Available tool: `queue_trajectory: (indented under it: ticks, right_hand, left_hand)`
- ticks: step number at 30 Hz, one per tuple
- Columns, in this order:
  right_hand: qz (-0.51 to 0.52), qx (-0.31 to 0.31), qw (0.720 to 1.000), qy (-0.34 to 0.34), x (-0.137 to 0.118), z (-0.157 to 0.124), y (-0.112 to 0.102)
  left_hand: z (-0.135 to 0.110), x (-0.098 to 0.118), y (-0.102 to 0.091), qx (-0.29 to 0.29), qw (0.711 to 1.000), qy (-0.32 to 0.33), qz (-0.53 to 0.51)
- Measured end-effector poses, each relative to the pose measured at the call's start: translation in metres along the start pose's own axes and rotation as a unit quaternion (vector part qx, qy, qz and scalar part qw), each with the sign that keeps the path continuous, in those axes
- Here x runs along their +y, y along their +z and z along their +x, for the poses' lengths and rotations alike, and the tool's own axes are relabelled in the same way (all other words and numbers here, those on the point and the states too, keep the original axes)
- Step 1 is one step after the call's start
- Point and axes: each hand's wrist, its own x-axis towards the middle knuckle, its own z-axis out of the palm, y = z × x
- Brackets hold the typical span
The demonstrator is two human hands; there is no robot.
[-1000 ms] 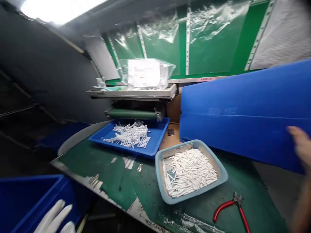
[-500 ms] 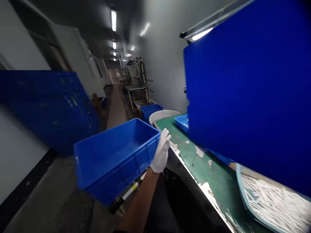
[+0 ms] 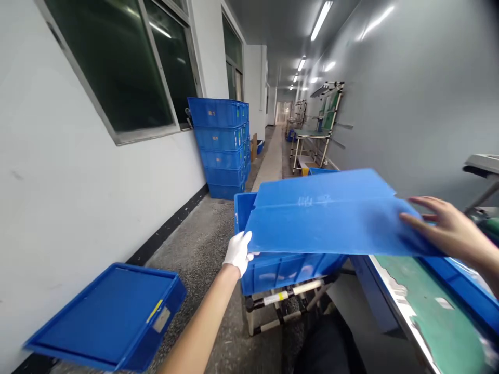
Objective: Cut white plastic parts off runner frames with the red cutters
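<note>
A folded-looking blue plastic sheet (image 3: 315,223) with white marks lies nearly flat in the air over a blue crate (image 3: 280,272), hiding most of its inside. My left hand (image 3: 237,252), in a white glove, is closed on the sheet's near left corner, beside the crate's wall. My right hand (image 3: 442,223), bare and slightly blurred, grips the sheet's right edge with thumb and fingers. The crate rests on a pipe-frame stand (image 3: 288,296) with black joints.
A green-topped workbench (image 3: 440,306) with worn edges runs along the right, a blue tray (image 3: 452,280) on it. Stacked blue crates (image 3: 220,140) stand by the left wall. Another blue container (image 3: 105,317) is at lower left. Further back is a pipe-frame table (image 3: 312,134).
The blue sheet has come from upright on the right to flat above the crate. My left hand has moved from the crate's rim to the sheet's corner. The view has turned left.
</note>
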Motion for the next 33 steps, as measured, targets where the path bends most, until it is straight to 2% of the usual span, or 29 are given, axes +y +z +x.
queue_trajectory:
  ticks: [2, 4, 7, 10, 12, 14, 15, 16, 18, 20, 22, 26, 30, 33]
  right_hand:
    - [-0.006, -0.121, 0.988, -0.099, -0.011, -0.004, 0.046]
    - [-0.069, -0.21, 0.962, -0.163, -0.014, -0.011, 0.091]
    - [-0.15, -0.24, 0.942, -0.179, -0.011, -0.015, 0.146]
    - [-0.18, -0.231, 0.944, -0.151, -0.009, -0.009, 0.181]
    - [-0.194, -0.237, 0.943, -0.131, -0.011, -0.003, 0.197]
    - [-0.205, -0.254, 0.938, -0.115, -0.015, 0.003, 0.211]
    - [-0.21, -0.264, 0.935, -0.105, -0.018, 0.006, 0.218]
    - [-0.216, -0.276, 0.932, -0.092, -0.021, 0.009, 0.226]
    - [-0.223, -0.311, 0.922, -0.059, -0.029, 0.015, 0.244]
    - [-0.213, -0.371, 0.903, -0.036, -0.04, 0.021, 0.265]
    - [-0.179, -0.446, 0.876, -0.04, -0.055, 0.027, 0.289]
    - [-0.125, -0.56, 0.816, -0.063, -0.092, 0.042, 0.345]
    - [-0.104, -0.601, 0.787, -0.091, -0.135, 0.05, 0.403]
    - [-0.078, -0.629, 0.764, -0.124, -0.165, 0.028, 0.44]
  left_hand:
    - [0.006, -0.008, -0.022, 0.059, 0.998, -0.035, -0.009]
    - [0.008, -0.016, -0.032, 0.089, 0.995, -0.053, -0.012]
    - [0.011, -0.019, -0.033, 0.07, 0.996, -0.057, 0.011]
    - [0.015, -0.016, -0.029, 0.045, 0.987, -0.031, 0.151]
    - [0.02, -0.016, -0.029, 0.097, 0.945, 0.047, 0.31]
    - [0.026, -0.021, -0.03, 0.164, 0.86, 0.149, 0.459]
    - [0.03, -0.025, -0.03, 0.177, 0.818, 0.188, 0.515]
    - [0.033, -0.031, -0.031, 0.172, 0.784, 0.213, 0.557]
    - [0.039, -0.041, -0.032, 0.133, 0.752, 0.228, 0.605]
    - [0.044, -0.049, -0.033, 0.091, 0.748, 0.215, 0.621]
    - [0.048, -0.051, -0.034, 0.062, 0.748, 0.196, 0.631]
    - [0.051, -0.05, -0.036, 0.049, 0.76, 0.171, 0.625]
    - [0.053, -0.051, -0.038, 0.052, 0.775, 0.168, 0.607]
    - [0.055, -0.053, -0.04, 0.053, 0.78, 0.165, 0.602]
